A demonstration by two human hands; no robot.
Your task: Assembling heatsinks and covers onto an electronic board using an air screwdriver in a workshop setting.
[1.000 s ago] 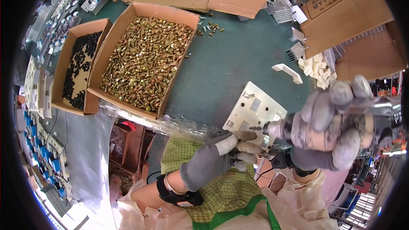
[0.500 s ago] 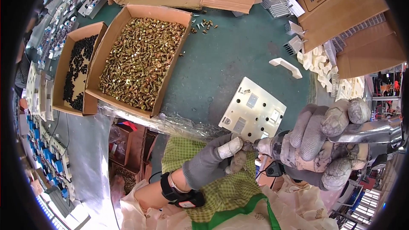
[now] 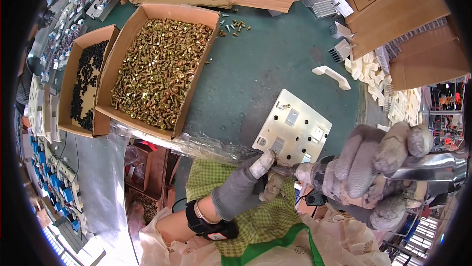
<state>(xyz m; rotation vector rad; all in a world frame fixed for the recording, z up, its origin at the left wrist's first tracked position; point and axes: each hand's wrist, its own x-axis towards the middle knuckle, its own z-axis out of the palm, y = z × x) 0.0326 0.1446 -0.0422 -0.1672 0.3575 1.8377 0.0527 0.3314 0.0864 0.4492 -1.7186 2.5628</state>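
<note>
My gloved right hand point(image 3: 361, 162) wraps round a power screwdriver point(image 3: 435, 165) with a shiny metal body and a worn, taped nose. The driver lies nearly level, its thin dark tip pointing left at my left hand. My gloved left hand point(image 3: 241, 187), with pale tape on thumb and finger, pinches at that tip; something small and dark shows there, too small to name. Just beyond the fingers, a cream-white plate point(image 3: 286, 130) lies flat on the table, with round black-looking holes, rectangular cutouts and a small metal piece near its far corner.
Left stands a cardboard box point(image 3: 130, 120) of brass-coloured screws, beside a narrower box point(image 3: 101, 127) of small black parts. A few loose screws point(image 3: 236, 27) lie behind. A white handle-shaped piece point(image 3: 332, 76) lies right, near finned metal heat sinks point(image 3: 340, 51) and a large carton point(image 3: 398, 15).
My left thumb has shifted slightly left and up, showing more of the driver's tip. The right hand and driver have hardly moved. The plate stays in place.
</note>
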